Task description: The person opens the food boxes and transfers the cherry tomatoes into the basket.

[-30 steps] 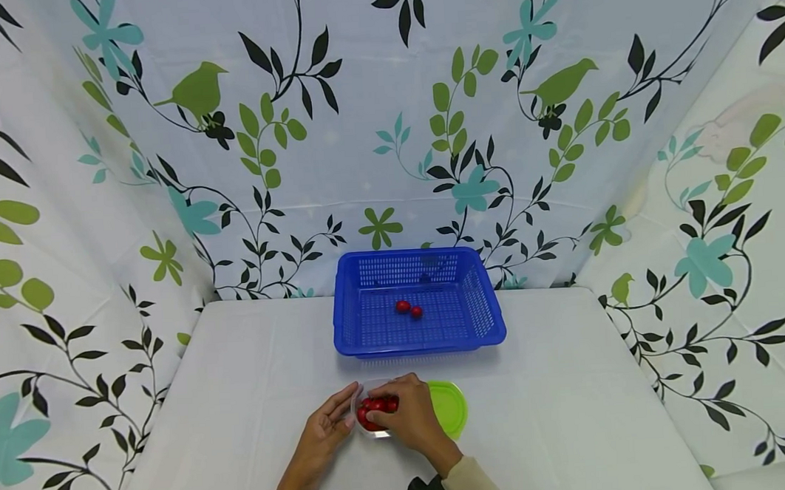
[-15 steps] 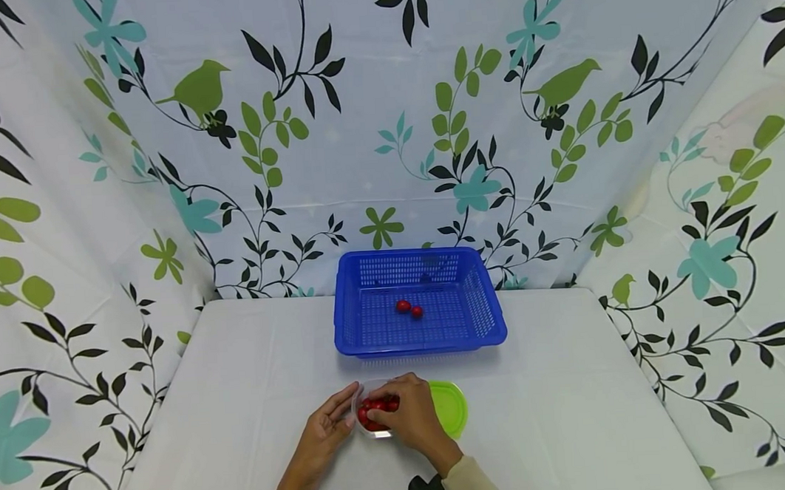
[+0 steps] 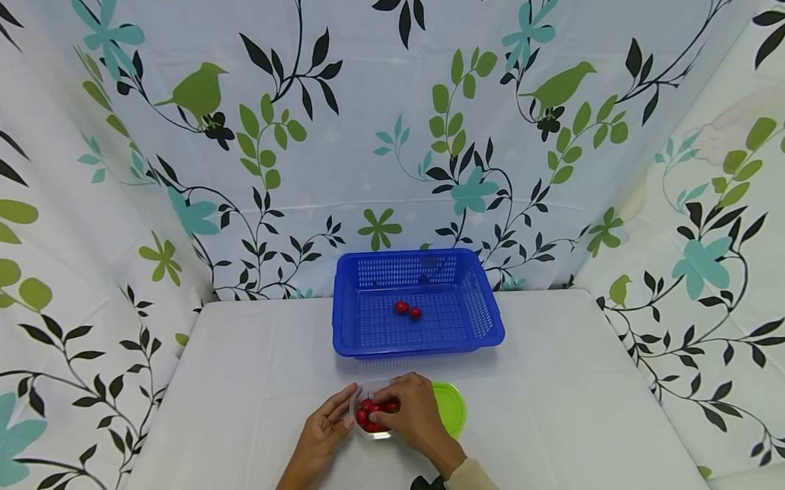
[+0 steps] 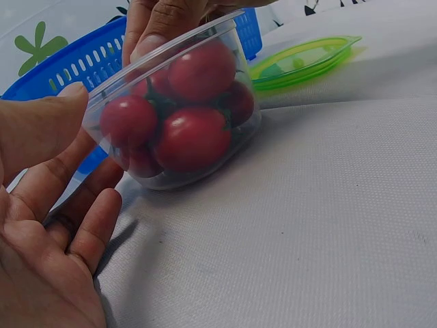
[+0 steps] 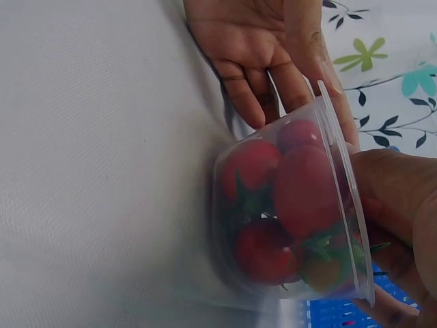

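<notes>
A clear plastic container (image 3: 381,435) filled with red cherry tomatoes (image 4: 194,140) stands on the white table. My left hand (image 3: 324,432) is at its left side, with thumb and index fingertip right at the wall and rim and the other fingers loosely spread. Over the container's right side, my right hand (image 3: 411,414) reaches in, its thumb and fingers curled about a tomato among the others. The held tomato is mostly hidden behind the fingers. In the right wrist view green stems and leaves show among the tomatoes (image 5: 266,249) through the clear wall.
A blue plastic basket (image 3: 418,346) stands behind the container, with two small tomatoes (image 3: 402,307) on its floor. A bright green lid (image 3: 451,411) lies on the table (image 3: 560,391) just right of the container. Leaf-patterned cloth (image 3: 360,128) hangs around the back and sides.
Both hands stay at the container, with only a very slight shift of the right fingers among the tomatoes. The basket and lid have not moved.
</notes>
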Tool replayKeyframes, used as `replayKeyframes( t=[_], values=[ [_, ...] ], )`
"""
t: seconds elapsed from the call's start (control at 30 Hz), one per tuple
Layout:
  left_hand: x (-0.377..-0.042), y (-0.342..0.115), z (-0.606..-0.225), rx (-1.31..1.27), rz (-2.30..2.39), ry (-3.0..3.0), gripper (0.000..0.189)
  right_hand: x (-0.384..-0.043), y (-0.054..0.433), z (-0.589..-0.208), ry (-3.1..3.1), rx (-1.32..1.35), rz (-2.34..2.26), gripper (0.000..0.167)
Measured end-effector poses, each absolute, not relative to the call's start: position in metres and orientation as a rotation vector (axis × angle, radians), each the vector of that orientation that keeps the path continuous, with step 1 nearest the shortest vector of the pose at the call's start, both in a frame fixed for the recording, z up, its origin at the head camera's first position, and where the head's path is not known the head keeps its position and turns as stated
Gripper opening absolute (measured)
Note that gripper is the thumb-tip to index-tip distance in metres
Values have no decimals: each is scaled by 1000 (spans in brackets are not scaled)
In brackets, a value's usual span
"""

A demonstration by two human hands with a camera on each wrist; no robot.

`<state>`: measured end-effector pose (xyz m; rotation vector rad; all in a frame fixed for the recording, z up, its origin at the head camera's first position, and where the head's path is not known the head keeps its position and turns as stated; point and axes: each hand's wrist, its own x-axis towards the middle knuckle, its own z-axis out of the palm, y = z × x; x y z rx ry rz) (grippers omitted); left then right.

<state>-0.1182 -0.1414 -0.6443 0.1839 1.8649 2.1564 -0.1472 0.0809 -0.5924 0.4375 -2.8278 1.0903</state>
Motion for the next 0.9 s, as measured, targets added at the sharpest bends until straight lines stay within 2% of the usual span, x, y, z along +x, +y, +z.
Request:
replayKeyframes(
  t=[0.2,0.53,0.9],
  values=[
    [-118,-142,-645,197,2162,1863,57,-146,80,-592,-2840,433,1061,25],
    [-118,-141,-642,214,2170,1853,57,-143,75,-593,-2791,381,1019,15],
    [-118,-140,-642,183,2170,1862,58,-143,76,-593,-2776,426,1013,19]
  ],
)
